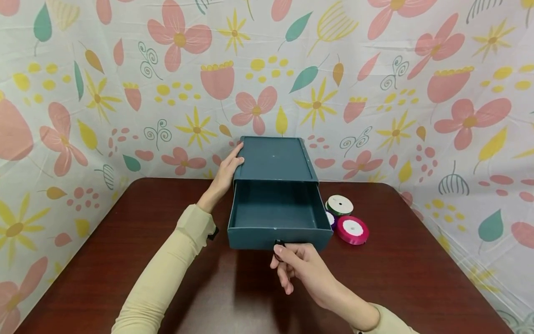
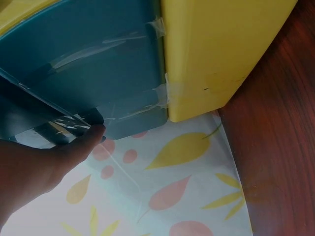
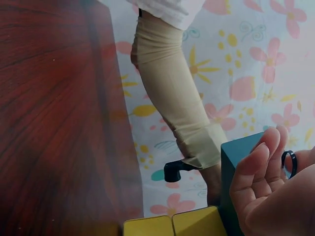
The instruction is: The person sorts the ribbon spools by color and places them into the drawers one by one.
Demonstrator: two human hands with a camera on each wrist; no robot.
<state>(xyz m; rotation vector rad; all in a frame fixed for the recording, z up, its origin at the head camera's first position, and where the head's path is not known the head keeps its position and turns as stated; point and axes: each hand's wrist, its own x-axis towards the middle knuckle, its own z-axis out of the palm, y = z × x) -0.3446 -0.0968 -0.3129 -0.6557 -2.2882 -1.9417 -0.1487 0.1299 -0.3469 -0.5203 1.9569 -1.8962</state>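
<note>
A dark teal drawer cabinet (image 1: 273,160) stands on the table, its teal drawer (image 1: 275,204) pulled well out toward me. Nothing lies in the part of the drawer that shows. With thumb and forefinger my right hand (image 1: 306,273) pinches the black ring pull (image 3: 290,164) on the drawer front; the other fingers are loosely bent. My left hand (image 1: 225,174) rests against the cabinet's left side near its top edge, fingers stretched toward the back. The left wrist view shows the thumb (image 2: 86,145) against the teal wall, beside a yellow section (image 2: 206,59) taped to it.
Right of the drawer lie ribbon spools: a white-faced one (image 1: 340,204), a magenta one (image 1: 352,230) and a purple one (image 1: 331,220) partly hidden by the drawer. Yellow panels (image 3: 147,227) show under the teal part. A flowered cloth (image 1: 258,69) hangs behind the brown table (image 1: 167,222).
</note>
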